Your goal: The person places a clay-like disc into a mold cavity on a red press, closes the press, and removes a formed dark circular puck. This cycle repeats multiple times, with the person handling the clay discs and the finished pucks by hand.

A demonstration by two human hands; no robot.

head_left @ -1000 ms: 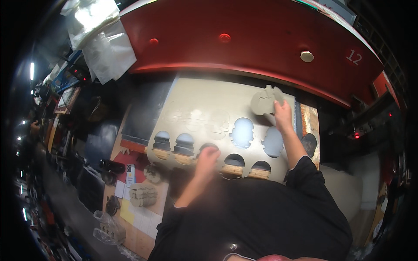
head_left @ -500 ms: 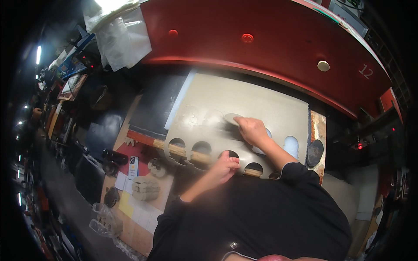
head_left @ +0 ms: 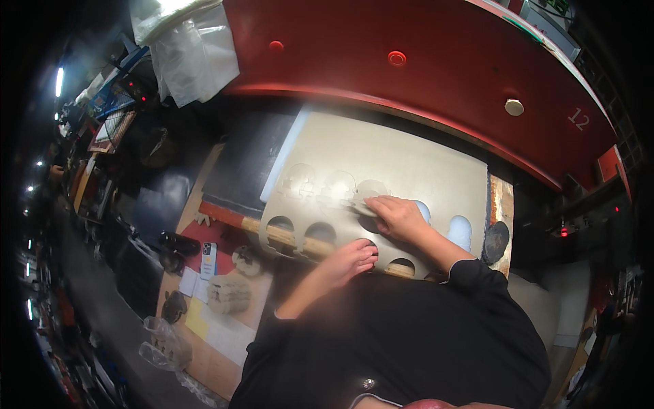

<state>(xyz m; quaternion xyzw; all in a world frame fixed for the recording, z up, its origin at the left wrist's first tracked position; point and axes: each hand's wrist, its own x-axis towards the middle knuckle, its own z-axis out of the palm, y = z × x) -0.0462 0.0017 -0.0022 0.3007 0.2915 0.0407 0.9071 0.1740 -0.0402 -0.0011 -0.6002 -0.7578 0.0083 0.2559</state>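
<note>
Now the grey disc (head_left: 360,205) is in the right hand (head_left: 400,217), over the pale sheet's (head_left: 422,146) middle.
Narrowed fingers pinch its edge; the hand has swung leftward, close to the left hand (head_left: 347,262). Whether those curled fingers hold anything, I cannot tell.

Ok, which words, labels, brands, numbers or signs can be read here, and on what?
Red machine panel: a legible white number at its right end, not copied out here.
Smartphone: marks on its pale back, too small to read.
White paper sheet: no readable writing.
Beige sheet with cut-outs: no text visible.
</note>
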